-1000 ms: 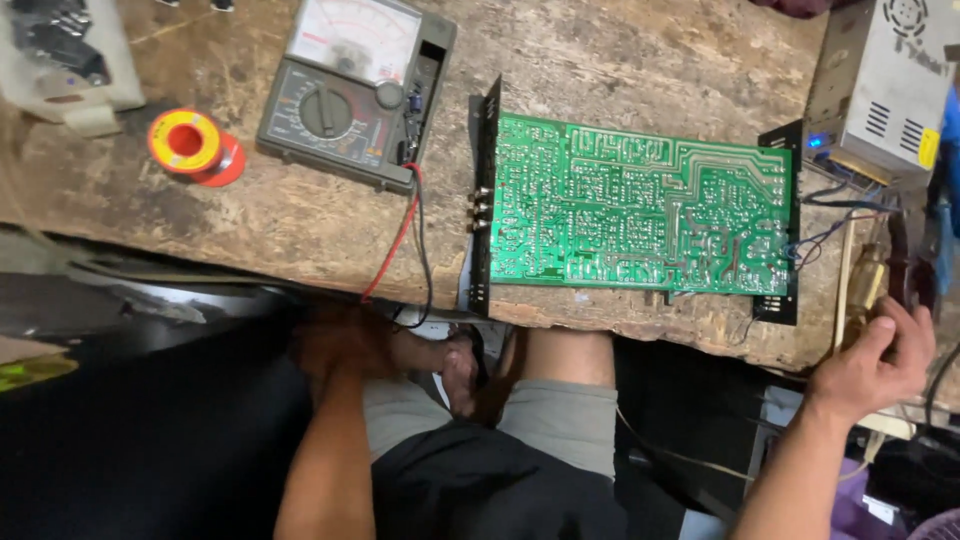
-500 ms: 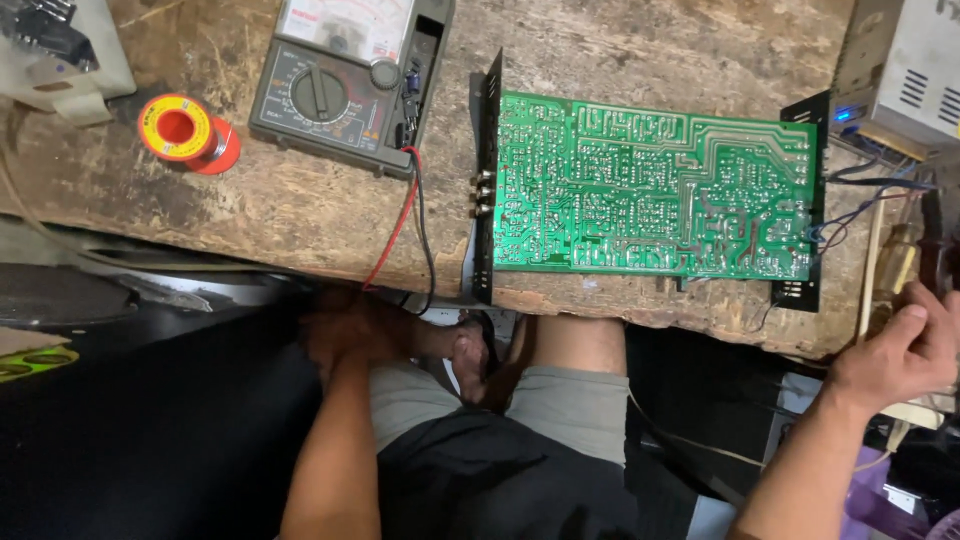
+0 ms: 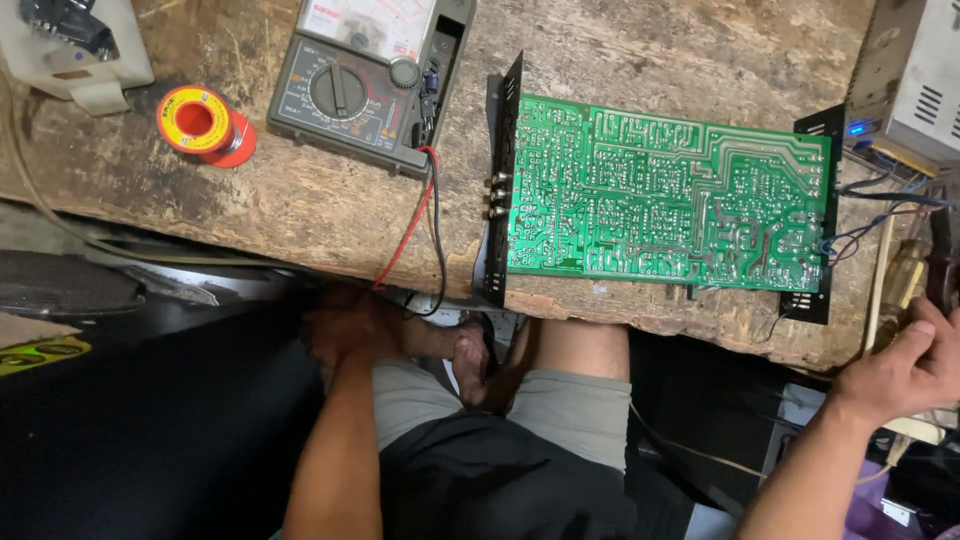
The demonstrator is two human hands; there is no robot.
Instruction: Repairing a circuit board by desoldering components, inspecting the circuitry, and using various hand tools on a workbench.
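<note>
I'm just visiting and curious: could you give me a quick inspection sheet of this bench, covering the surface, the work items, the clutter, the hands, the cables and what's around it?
Surface: rough, worn wooden workbench, chipped along its near edge.
Job's things: green circuit board lying solder side up between black end brackets; analogue multimeter beside it.
Clutter: red and yellow solder spool; pale plastic case at the far corner.
Hands: left hand below the bench edge near the dangling leads; right hand at the bench's right end, on dark tool handles.
Cables: red and black test leads run from the meter over the edge; thin wires join the board to a metal box.
Surroundings: person's knees and dark shorts beneath the bench.
</note>
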